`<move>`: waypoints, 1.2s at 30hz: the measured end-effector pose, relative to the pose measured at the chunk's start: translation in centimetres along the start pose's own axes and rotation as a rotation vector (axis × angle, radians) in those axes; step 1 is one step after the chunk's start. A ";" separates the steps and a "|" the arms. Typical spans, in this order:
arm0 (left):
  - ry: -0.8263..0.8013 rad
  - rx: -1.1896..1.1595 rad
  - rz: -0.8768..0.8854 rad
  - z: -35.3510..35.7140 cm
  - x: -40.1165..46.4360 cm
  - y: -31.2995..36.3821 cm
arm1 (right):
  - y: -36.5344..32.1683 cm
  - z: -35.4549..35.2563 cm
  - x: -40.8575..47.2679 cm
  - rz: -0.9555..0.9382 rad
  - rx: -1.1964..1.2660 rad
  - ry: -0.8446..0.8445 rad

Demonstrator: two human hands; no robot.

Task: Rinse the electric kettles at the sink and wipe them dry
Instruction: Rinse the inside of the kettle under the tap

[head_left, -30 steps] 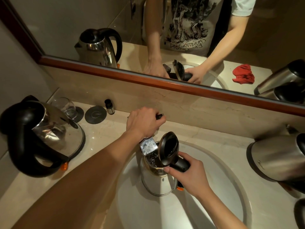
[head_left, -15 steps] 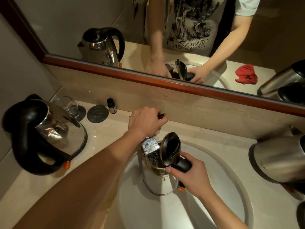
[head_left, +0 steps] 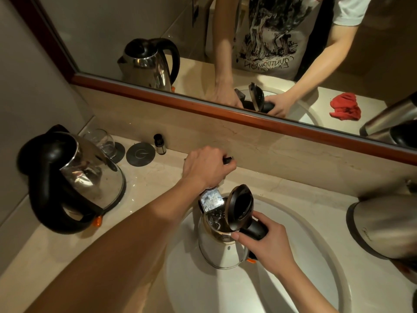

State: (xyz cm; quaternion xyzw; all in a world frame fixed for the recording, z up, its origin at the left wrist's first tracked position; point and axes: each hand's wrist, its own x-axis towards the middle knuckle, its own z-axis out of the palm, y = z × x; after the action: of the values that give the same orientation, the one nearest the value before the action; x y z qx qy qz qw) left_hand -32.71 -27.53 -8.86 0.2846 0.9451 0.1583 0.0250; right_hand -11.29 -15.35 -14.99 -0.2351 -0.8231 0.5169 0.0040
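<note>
A steel kettle [head_left: 220, 249] stands upright in the white sink basin [head_left: 316, 256], its black lid [head_left: 240, 207] flipped open. My right hand [head_left: 268, 245] grips its black handle. The chrome tap spout [head_left: 211, 198] hangs just over the kettle's mouth, and water shows inside. My left hand [head_left: 206, 167] grips the tap lever behind the spout. A second steel kettle [head_left: 74, 177] with a black handle sits on the counter at the left. A third kettle [head_left: 383, 227] lies tilted at the right edge.
A glass [head_left: 101, 141], a round black coaster [head_left: 140, 154] and a small dark bottle [head_left: 159, 143] stand by the back wall at the left. The mirror [head_left: 225, 41] above shows a red cloth [head_left: 345, 106] reflected on the counter.
None of the hands or the kettle has visibly shifted; only the camera view has drifted slightly.
</note>
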 end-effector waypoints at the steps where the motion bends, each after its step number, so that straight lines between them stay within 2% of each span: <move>1: 0.000 0.000 0.000 0.0 0.0 0.0 | 0.0 0.0 0.0 0.000 0.000 -0.001; 36: -0.009 -0.007 0.022 0.1 0.0 -0.1 | -0.2 -0.1 0.0 0.007 0.010 -0.009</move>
State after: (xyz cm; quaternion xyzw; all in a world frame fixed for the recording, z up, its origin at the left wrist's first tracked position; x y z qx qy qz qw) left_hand -32.79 -27.57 -8.95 0.2955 0.9413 0.1605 0.0284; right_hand -11.34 -15.33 -14.80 -0.2356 -0.8198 0.5220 -0.0004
